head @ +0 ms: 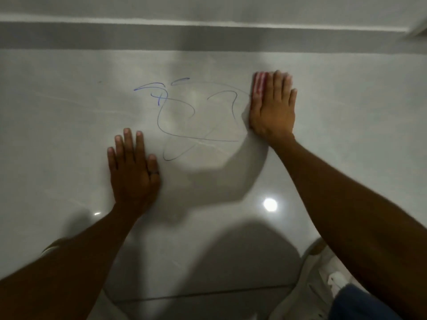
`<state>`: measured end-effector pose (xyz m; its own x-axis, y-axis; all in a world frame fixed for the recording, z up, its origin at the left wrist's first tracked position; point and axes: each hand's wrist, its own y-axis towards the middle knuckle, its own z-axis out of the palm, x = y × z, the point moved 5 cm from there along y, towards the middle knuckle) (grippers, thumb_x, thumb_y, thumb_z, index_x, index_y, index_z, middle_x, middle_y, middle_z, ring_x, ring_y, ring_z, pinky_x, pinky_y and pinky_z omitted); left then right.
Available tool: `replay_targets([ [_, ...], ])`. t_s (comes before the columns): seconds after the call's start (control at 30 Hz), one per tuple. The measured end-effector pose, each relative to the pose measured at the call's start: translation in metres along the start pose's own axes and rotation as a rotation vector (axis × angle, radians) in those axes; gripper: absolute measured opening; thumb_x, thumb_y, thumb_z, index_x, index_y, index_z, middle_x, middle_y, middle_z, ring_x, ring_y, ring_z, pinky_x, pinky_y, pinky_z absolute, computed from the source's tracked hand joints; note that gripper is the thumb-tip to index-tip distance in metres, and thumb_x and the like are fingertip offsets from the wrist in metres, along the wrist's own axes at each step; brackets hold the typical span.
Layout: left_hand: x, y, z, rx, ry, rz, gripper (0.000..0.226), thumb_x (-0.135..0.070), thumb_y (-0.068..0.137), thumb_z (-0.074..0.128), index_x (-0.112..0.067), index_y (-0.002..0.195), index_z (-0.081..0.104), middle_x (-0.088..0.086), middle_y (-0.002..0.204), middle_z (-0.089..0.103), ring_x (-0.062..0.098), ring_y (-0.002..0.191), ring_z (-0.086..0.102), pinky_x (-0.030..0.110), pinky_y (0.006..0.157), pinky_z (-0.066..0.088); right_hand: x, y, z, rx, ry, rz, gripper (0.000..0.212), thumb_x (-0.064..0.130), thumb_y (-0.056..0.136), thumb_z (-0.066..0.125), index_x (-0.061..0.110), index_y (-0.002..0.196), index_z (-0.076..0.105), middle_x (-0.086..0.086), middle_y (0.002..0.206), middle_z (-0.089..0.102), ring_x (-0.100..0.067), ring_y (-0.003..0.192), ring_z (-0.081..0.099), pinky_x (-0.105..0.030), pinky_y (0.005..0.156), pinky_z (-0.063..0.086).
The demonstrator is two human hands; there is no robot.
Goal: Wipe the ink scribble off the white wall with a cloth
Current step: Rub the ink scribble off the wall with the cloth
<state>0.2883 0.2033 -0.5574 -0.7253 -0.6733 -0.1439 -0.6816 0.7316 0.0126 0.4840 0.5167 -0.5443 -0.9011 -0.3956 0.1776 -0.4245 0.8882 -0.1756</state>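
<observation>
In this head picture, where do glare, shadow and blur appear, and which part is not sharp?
Head view: a round glare spot shines on the glossy white wall; soft shadows lie beside both arms; the right hand and its red-striped cloth are motion-blurred; the left hand and blue scribble stay fairly sharp.

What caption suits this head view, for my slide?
Right hand presses a red-striped cloth beside the blue ink scribble.

Glossy white wall [69,125] with blue ink scribble [184,116], 2 flat hands.
</observation>
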Motion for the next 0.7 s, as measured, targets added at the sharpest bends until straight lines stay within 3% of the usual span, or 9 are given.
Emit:
replay_targets([
  [0.07, 0.001, 0.0, 0.001, -0.052, 0.024, 0.009, 0.063, -0.037, 0.114, 0.028, -0.014, 0.172, 0.025, 0.017, 0.18, 0.022, 0.039, 0.167, 0.022, 0.056, 0.136, 0.015, 0.019, 0.0, 0.001, 0.011, -0.029, 0.01, 0.072, 0.047, 0.109, 0.015, 0.01, 0.17, 0.004, -0.016, 0.179, 0.001, -0.038, 0.166, -0.004, -0.059, 0.135, 0.004],
  [0.17, 0.007, 0.0, 0.002, -0.084, 0.041, 0.004, 0.063, -0.039, 0.115, 0.029, -0.015, 0.173, 0.023, 0.017, 0.18, 0.023, 0.04, 0.167, 0.023, 0.056, 0.136, 0.016, 0.067, -0.045, 0.023, 0.109, -0.168, -0.591, 0.071, 0.045, 0.108, 0.016, 0.011, 0.17, 0.011, -0.019, 0.178, 0.008, -0.041, 0.165, 0.005, -0.061, 0.133, 0.011],
  [0.23, 0.005, 0.0, 0.001, -0.081, 0.015, 0.009, 0.064, -0.039, 0.114, 0.029, -0.014, 0.173, 0.023, 0.018, 0.179, 0.024, 0.04, 0.166, 0.024, 0.056, 0.135, 0.017, 0.061, -0.044, 0.021, 0.136, -0.218, -0.803, 0.069, 0.044, 0.108, 0.019, 0.013, 0.169, 0.02, -0.017, 0.178, 0.014, -0.04, 0.165, 0.009, -0.059, 0.133, 0.012],
  [0.27, 0.004, 0.0, -0.001, -0.078, -0.002, 0.008, 0.065, -0.039, 0.114, 0.029, -0.014, 0.173, 0.024, 0.019, 0.179, 0.024, 0.041, 0.166, 0.024, 0.057, 0.135, 0.017, 0.056, -0.031, 0.015, 0.105, -0.191, -0.744, 0.068, 0.045, 0.107, 0.019, 0.016, 0.169, 0.021, -0.014, 0.178, 0.015, -0.038, 0.166, 0.008, -0.058, 0.133, 0.011],
  [0.37, 0.005, 0.002, 0.001, -0.055, -0.022, 0.003, 0.066, -0.04, 0.112, 0.03, -0.013, 0.172, 0.026, 0.019, 0.18, 0.023, 0.041, 0.167, 0.022, 0.057, 0.136, 0.014, 0.05, -0.006, 0.006, 0.04, -0.091, -0.184, 0.07, 0.048, 0.108, 0.013, 0.016, 0.171, 0.011, -0.013, 0.18, 0.005, -0.036, 0.166, -0.001, -0.06, 0.134, 0.006],
  [0.4, 0.006, 0.002, 0.002, -0.044, -0.03, 0.003, 0.067, -0.04, 0.112, 0.031, -0.013, 0.172, 0.025, 0.019, 0.18, 0.022, 0.04, 0.167, 0.021, 0.057, 0.136, 0.013, 0.061, -0.012, 0.008, 0.03, -0.091, -0.158, 0.071, 0.048, 0.109, 0.014, 0.013, 0.17, 0.009, -0.016, 0.179, 0.004, -0.037, 0.166, -0.001, -0.06, 0.134, 0.005],
  [0.53, 0.008, 0.002, 0.001, -0.046, -0.053, 0.006, 0.068, -0.04, 0.111, 0.032, -0.013, 0.172, 0.025, 0.019, 0.179, 0.023, 0.041, 0.167, 0.021, 0.057, 0.136, 0.013, 0.078, -0.023, 0.018, 0.124, -0.147, -0.619, 0.068, 0.044, 0.11, 0.025, 0.014, 0.17, 0.012, -0.015, 0.179, 0.008, -0.037, 0.166, 0.002, -0.057, 0.135, 0.007],
  [0.63, 0.007, 0.001, 0.0, -0.026, -0.066, 0.006, 0.068, -0.042, 0.111, 0.03, -0.013, 0.173, 0.023, 0.019, 0.18, 0.021, 0.04, 0.168, 0.018, 0.057, 0.136, 0.011, 0.062, 0.008, 0.002, 0.062, -0.091, -0.154, 0.066, 0.043, 0.113, 0.019, 0.015, 0.171, 0.004, -0.012, 0.18, -0.002, -0.034, 0.166, -0.006, -0.055, 0.135, 0.003],
  [0.7, 0.006, 0.003, 0.0, -0.006, -0.067, 0.003, 0.069, -0.042, 0.111, 0.029, -0.013, 0.173, 0.022, 0.019, 0.18, 0.019, 0.04, 0.168, 0.017, 0.057, 0.137, 0.01, 0.075, 0.008, 0.006, 0.06, -0.09, -0.048, 0.072, 0.048, 0.112, 0.016, 0.009, 0.17, -0.001, -0.017, 0.179, -0.006, -0.036, 0.166, -0.009, -0.055, 0.135, 0.001],
])
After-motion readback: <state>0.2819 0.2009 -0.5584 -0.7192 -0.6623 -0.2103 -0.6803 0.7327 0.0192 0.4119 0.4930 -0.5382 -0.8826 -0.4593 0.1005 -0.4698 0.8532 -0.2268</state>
